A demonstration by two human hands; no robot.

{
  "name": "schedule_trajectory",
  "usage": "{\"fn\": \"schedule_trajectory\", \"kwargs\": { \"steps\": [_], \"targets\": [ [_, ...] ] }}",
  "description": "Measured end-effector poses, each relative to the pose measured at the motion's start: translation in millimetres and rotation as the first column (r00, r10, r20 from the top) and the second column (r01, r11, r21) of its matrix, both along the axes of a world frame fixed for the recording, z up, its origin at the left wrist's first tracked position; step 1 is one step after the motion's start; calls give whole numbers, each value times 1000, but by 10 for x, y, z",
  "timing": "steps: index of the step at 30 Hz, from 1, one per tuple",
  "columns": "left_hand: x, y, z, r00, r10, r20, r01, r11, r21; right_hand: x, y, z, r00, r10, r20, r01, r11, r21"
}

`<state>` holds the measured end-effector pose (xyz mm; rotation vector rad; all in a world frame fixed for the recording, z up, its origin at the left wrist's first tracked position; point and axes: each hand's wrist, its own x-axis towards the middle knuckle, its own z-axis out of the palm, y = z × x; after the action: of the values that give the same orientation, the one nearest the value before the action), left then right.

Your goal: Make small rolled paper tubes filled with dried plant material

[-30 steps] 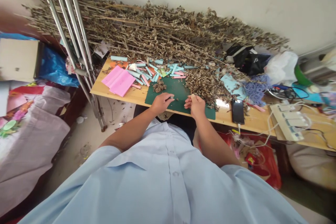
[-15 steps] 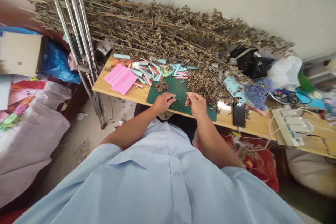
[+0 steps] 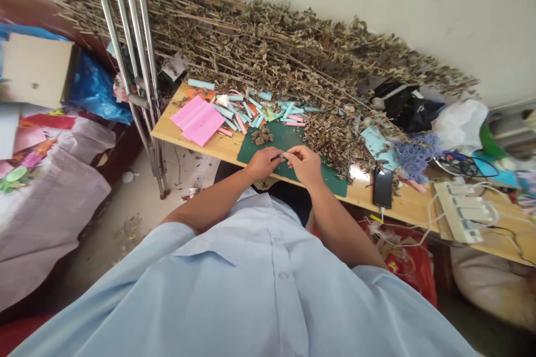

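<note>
My left hand [image 3: 263, 163] and my right hand [image 3: 305, 164] meet over the near part of a dark green mat [image 3: 288, 133]. Fingertips of both are pinched together at a small greyish piece [image 3: 283, 156], mostly covered by the fingers and too small to name. Just beyond my left hand, a little clump of crumbled dried leaves [image 3: 262, 135] lies on the mat. A larger heap of dried leaves [image 3: 333, 142] spreads beyond and to the right of my right hand.
Pale blue and pink paper rolls [image 3: 251, 110] lie behind the mat, with pink sheets [image 3: 197, 120] on the left. Dried stalks [image 3: 259, 39] line the wall. At right are a phone [image 3: 382, 187], purple string [image 3: 416, 153] and a power strip [image 3: 460, 209]. Metal crutches [image 3: 134, 61] stand left.
My right hand has moved left to meet my left hand at the small piece; they were apart before. The whole view has shifted slightly.
</note>
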<state>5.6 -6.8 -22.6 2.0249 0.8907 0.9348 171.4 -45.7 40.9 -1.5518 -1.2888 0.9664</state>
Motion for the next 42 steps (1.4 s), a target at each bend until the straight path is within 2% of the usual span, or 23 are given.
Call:
{"fn": "schedule_trajectory", "kwargs": {
  "steps": [9, 17, 21, 27, 34, 42],
  "targets": [
    [-3, -9, 30, 1000, -14, 1, 14, 1000, 12, 2, -16, -53, 959, 105, 262, -149, 977, 155],
    [-1, -4, 2, 1000, -18, -10, 18, 1000, 15, 77, -50, -75, 940, 151, 305, -233, 939, 253],
    [-4, -10, 10, 1000, -15, 3, 15, 1000, 15, 84, -40, -52, 900, 147, 410, -284, 912, 296],
    [1, -10, -4, 999, -26, 36, 25, 999, 23, 97, -27, -54, 817, 157, 555, -381, 869, 315],
    [-7, -10, 16, 999, -30, 42, 29, 999, 15, 100, -19, -107, 741, 123, 661, -438, 834, 336],
    [-6, -2, 13, 999, -34, 31, 33, 999, 19, 96, -77, -109, 719, 120, 684, -456, 824, 335]
  ]
}}
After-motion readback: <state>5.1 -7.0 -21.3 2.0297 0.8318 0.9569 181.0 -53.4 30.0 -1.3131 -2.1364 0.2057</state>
